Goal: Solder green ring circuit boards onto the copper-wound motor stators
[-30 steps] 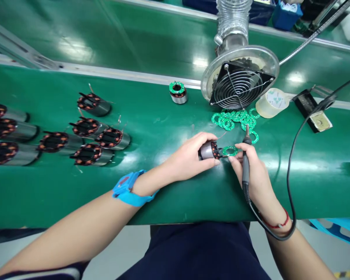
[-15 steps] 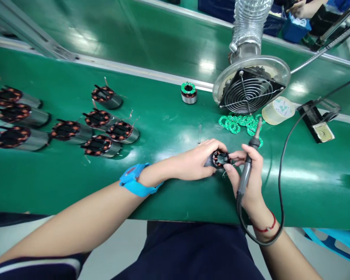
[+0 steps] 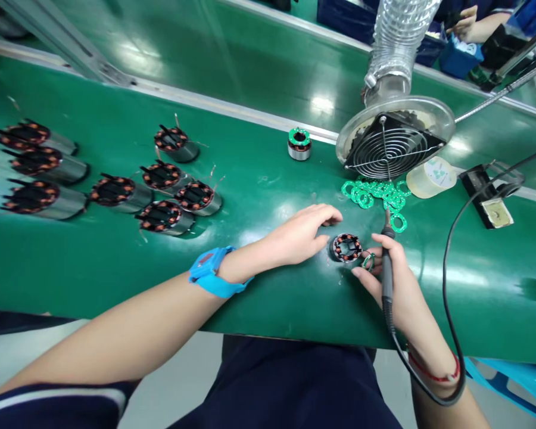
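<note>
A motor stator point(image 3: 346, 248) with copper windings stands on the green bench between my hands. My left hand point(image 3: 306, 233) is just left of it, fingers loosely curved and apart, holding nothing. A soldering iron point(image 3: 387, 268) rests across my right hand point(image 3: 395, 280), its tip pointing away from me. The same hand pinches a small green ring-shaped circuit board point(image 3: 368, 262) between thumb and fingertips, close to the stator's right side. Several more green ring boards point(image 3: 375, 189) lie in a loose pile beyond, with a single ring point(image 3: 398, 223) nearer to me.
Several wound stators point(image 3: 116, 193) stand on the left. A stator topped with a green ring point(image 3: 299, 143) sits near the back rail. A fume extractor fan point(image 3: 392, 149) overhangs the ring pile. Rightward are a tape roll point(image 3: 432, 177) and an iron stand with sponge point(image 3: 495, 213).
My left hand has let go of the stator, which now stands on the bench. My right hand has drawn back to the right, and the green ring in its fingers now shows.
</note>
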Tool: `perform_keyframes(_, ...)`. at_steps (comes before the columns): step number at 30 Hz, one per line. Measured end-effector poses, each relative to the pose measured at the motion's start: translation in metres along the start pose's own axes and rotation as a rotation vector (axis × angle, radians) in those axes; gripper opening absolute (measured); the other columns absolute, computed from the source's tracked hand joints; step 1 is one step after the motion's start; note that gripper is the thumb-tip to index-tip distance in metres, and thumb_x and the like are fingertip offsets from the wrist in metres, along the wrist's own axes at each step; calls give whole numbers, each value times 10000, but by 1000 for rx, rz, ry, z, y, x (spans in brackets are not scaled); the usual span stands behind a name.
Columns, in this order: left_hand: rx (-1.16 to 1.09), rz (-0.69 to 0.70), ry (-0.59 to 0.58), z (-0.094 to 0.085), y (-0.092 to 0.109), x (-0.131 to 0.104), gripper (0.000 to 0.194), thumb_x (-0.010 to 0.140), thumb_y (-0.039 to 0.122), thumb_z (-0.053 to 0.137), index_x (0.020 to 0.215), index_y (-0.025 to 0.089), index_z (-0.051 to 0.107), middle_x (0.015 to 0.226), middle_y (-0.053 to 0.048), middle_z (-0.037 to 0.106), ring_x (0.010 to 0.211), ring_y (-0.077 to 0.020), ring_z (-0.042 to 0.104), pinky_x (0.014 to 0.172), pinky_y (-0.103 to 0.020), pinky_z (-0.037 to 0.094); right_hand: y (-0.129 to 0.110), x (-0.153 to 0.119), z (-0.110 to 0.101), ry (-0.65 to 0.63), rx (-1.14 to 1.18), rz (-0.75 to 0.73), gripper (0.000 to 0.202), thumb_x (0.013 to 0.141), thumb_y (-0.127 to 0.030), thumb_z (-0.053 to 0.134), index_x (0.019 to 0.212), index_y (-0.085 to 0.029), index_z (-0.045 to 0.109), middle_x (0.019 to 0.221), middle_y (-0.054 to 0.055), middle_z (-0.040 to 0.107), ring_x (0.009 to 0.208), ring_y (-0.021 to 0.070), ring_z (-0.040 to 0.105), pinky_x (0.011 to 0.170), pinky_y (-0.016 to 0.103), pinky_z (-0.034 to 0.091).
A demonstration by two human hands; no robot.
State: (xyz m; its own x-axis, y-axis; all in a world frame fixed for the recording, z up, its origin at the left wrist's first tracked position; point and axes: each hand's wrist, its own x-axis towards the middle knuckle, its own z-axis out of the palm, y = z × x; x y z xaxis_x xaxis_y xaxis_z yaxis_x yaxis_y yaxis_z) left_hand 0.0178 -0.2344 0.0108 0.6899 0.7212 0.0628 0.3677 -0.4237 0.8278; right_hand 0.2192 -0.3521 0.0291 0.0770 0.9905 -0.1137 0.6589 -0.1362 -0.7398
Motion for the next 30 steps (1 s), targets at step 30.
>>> perform_keyframes(30,14,221,38,40,35,-5,291,912,217,558,1194,153,530,1211,-132,597,1155,-261,551,1003,-467,501,5,-9,21,251,-119,-260,521,943,-193,461,1450,-272,372,1352,114,601,1226,277,588,1002,523,501)
